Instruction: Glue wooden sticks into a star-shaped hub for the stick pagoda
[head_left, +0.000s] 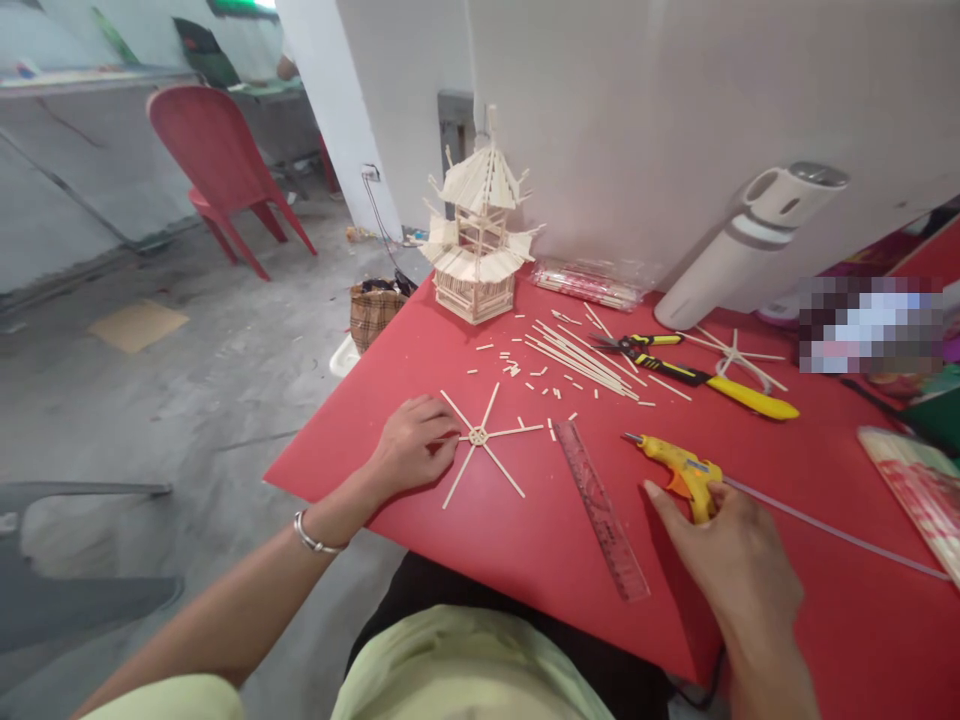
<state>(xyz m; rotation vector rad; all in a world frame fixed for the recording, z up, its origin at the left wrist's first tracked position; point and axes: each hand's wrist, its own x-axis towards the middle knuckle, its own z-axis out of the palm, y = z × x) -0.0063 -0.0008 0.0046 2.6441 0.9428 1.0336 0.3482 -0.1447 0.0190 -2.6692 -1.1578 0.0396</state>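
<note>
My left hand [416, 442], fingers curled, grips the left spoke of a star-shaped frame of thin wooden sticks [502, 462] lying flat on the red table. The frame's spokes meet at a small round hub, and a short stick piece stands against its right spoke. My right hand [731, 550] holds a yellow hot glue gun [686, 470] by its handle, its nozzle pointing left. A clear ruler [600, 510] lies between the frame and the glue gun. Cut stick bits [534, 386] and longer sticks [581, 358] are scattered beyond the frame.
A stick-built pagoda model [480, 245] stands at the table's far corner. Yellow-and-black cutters [697, 375], a second star frame [735, 355], a white thermos [739, 245] and packed sticks [589, 285] lie or stand behind. The table's left edge [341, 385] drops to the floor.
</note>
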